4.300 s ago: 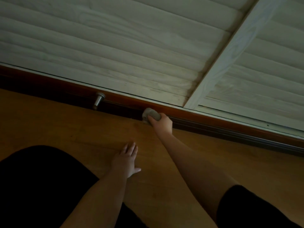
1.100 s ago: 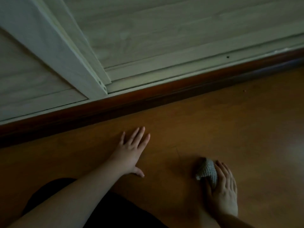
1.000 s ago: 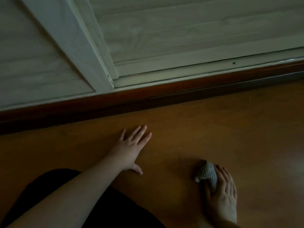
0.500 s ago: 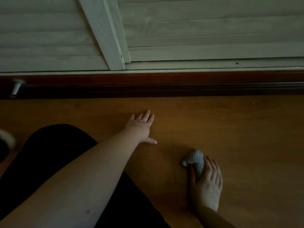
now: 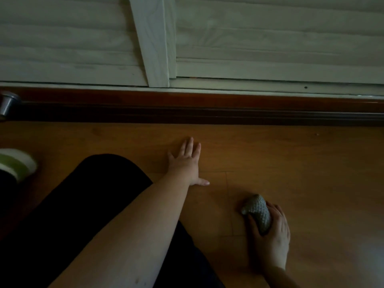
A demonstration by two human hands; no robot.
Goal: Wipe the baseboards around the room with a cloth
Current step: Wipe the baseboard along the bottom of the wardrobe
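Kneeling on the wooden floor (image 5: pixel 301 173), I am looking down at both of my hands in dim light. My left hand (image 5: pixel 185 163) is lying flat on the boards, fingers straight and spread a little, thumb sticking out to the right, holding nothing. My right hand (image 5: pixel 270 233) is resting lower down and to the right, fingers and thumb curled round a grey knitted cloth (image 5: pixel 257 213); the bunched front of the cloth is poking out past my fingertips and is sitting on the floor. The two hands are well apart from each other.

The baseboard (image 5: pixel 228 109) is running straight across the view beyond my hands, dark reddish-brown wood with a lighter top edge and a darker groove below. The cloth is well short of it, with bare floor lying between them; my left hand is nearer the baseboard but is not touching it either.

Above the baseboard, pale louvred panels (image 5: pixel 270 38) are standing with a whitish upright frame piece (image 5: pixel 152 38) between them. At the far left a small metal door stop (image 5: pixel 7 106) is jutting out from the baseboard. Lower on the left edge a white and green object (image 5: pixel 15 165) is showing, too blurred for me to tell what it is. My dark-clothed leg (image 5: pixel 83 204) is filling the lower left.
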